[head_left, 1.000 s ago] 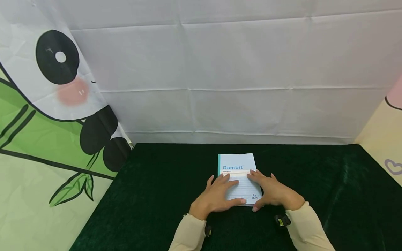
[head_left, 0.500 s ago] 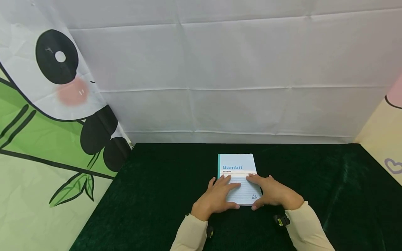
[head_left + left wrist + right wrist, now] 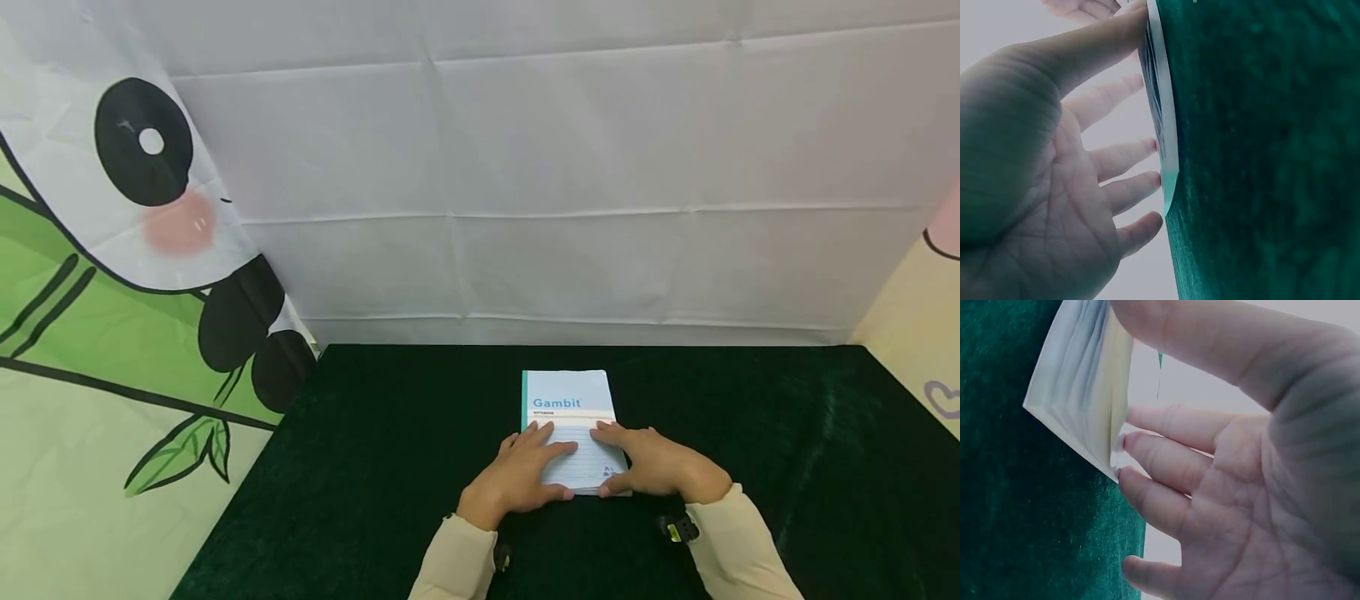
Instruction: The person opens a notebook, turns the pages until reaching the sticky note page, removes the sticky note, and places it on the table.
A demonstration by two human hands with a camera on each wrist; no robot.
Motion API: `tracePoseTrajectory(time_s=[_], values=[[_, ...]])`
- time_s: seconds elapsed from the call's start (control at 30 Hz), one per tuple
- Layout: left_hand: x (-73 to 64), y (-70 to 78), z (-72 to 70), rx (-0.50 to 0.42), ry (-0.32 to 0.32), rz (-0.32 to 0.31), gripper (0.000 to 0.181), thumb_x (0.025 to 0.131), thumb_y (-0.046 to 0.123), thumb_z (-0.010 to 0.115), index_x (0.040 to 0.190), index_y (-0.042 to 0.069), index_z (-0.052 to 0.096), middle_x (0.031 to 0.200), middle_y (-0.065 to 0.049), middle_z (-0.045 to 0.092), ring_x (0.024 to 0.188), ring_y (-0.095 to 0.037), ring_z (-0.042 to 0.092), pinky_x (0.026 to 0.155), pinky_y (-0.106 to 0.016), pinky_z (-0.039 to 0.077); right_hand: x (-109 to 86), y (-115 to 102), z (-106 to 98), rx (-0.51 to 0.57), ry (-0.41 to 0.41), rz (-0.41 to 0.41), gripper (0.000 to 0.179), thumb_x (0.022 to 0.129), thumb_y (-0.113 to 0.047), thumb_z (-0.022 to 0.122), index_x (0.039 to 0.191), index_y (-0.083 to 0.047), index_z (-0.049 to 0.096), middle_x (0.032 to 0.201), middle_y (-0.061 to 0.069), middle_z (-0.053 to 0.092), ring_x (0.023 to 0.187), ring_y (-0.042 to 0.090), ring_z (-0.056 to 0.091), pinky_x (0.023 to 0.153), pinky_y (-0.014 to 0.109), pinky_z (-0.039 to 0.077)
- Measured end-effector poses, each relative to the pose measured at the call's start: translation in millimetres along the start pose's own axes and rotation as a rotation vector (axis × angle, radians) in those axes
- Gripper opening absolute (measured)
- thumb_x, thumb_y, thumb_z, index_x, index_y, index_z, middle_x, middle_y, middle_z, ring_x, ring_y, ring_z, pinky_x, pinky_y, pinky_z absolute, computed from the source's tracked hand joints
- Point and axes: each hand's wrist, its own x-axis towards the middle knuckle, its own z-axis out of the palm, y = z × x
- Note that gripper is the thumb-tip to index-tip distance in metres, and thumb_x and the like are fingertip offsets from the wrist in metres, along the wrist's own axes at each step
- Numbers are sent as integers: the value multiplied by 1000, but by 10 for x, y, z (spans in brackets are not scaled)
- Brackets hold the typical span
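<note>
A pale blue notebook (image 3: 572, 387) with a teal spine strip and "Gambit" on its cover lies on the dark green cloth. My left hand (image 3: 517, 475) rests spread over its left side, fingertips on the cover and thumb at the near edge. My right hand (image 3: 663, 462) reaches in from the right, fingers straight on the cover. Its thumb (image 3: 1191, 337) is against the page edges by the near right corner. In the right wrist view, the notebook's pages (image 3: 1079, 381) fan apart there. The left wrist view has the left thumb (image 3: 1097, 47) at the notebook's edge (image 3: 1165, 100).
Dark green velvety cloth (image 3: 390, 417) covers the table. Behind its far edge hangs a creased white sheet (image 3: 562, 167). A printed cartoon panel (image 3: 75, 333) stands at the left, and a cream printed panel (image 3: 930, 333) at the right.
My left thumb has drawn back leftward along the near edge. The right thumb has moved slightly up onto the near right corner, where the pages now separate a little. The notebook stays put.
</note>
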Motion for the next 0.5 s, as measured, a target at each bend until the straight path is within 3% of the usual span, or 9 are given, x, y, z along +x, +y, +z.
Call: tracePoseTrajectory(time_s=[0.27, 0.5], values=[[-7, 40, 20, -19, -23, -24, 57, 94, 47, 66, 147, 36, 48, 168, -9, 25, 157, -37, 19, 123, -60, 26, -22, 0, -20, 18, -40, -38, 73, 89, -39, 73, 151, -12, 46, 164, 20, 31, 149, 51, 27, 115, 74, 20], [25, 45, 29, -37, -31, -21, 55, 96, 52, 59, 147, 34, 49, 168, -11, 26, 157, -38, 19, 122, -62, 25, -25, 3, -29, 64, -79, -47, 59, 97, -40, 62, 149, -15, 49, 166, 21, 25, 152, 50, 20, 116, 74, 18]])
